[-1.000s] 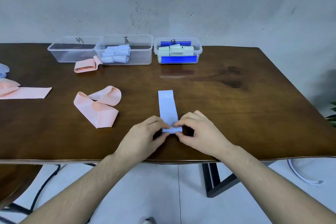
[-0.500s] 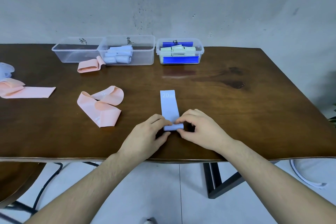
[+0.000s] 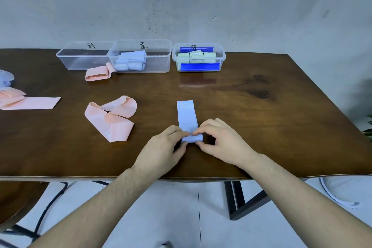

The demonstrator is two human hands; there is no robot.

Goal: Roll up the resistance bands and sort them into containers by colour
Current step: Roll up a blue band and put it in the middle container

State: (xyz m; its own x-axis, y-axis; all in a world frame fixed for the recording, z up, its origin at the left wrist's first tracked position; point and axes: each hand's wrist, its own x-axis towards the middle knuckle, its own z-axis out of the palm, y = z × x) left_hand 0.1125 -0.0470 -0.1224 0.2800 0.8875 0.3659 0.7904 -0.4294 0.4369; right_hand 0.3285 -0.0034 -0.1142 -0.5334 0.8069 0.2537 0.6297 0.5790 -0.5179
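Note:
A light blue band [image 3: 186,115] marked "20" lies flat on the table, its near end wound into a small roll. My left hand [image 3: 161,151] and my right hand [image 3: 221,143] pinch that roll from either side. At the back stand three clear containers: an empty left one [image 3: 80,60], a middle one [image 3: 159,62] with light blue rolls, and a right one [image 3: 221,60] with green rolls and blue pieces. Loose pink bands lie at the left: a twisted one [image 3: 110,121], a folded one [image 3: 98,73] by the containers, and a flat one [image 3: 30,102].
The brown wooden table [image 3: 261,127] has its front edge just under my wrists. A pale blue band [image 3: 6,77] sits at the far left edge. A grey wall rises behind the containers. Below are a black table leg [image 3: 237,201] and a white floor.
The roll has grown and moved a little farther from me, and the flat stretch of the light blue band is shorter. Both hands followed it forward.

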